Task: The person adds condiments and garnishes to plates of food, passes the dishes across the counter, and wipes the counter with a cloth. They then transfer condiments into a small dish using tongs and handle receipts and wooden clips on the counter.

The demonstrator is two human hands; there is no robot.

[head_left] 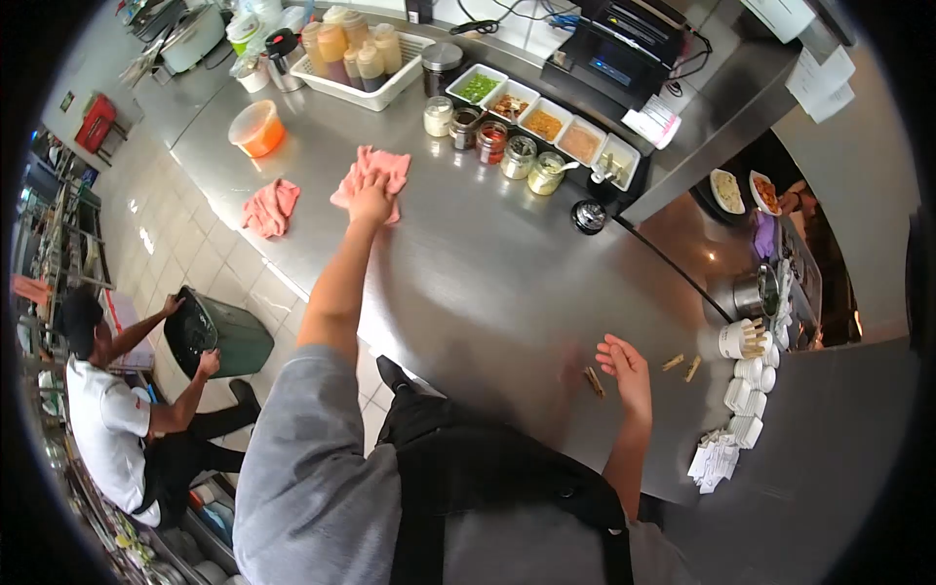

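Cloth of pink fabric, rumpled, on the grey stainless-steel bench, set in from the floor-side edge. The left hand lies over it, arm outstretched; whether the fingers pinch the fabric or merely press it cannot be told. Good practice, judged from this pose: spread the cloth into a flat pad, bear down evenly through palm and fingers, and draw overlapping strokes toward the body, sparing the extended shoulder. A second crumpled pink cloth lies beside the floor-side edge; farther along that edge stands a round translucent tub with orange contents, of which leftward strokes should stop short. Toward the back edge are small round glass jars and a white plastic basket of sauce bottles. The right hand, fingers loosely extended and holding nothing, is near a narrow tan clip-like piece. Small white cups line the right edge. Beyond the floor-side edge, a seated co-worker grips a dark green bin.
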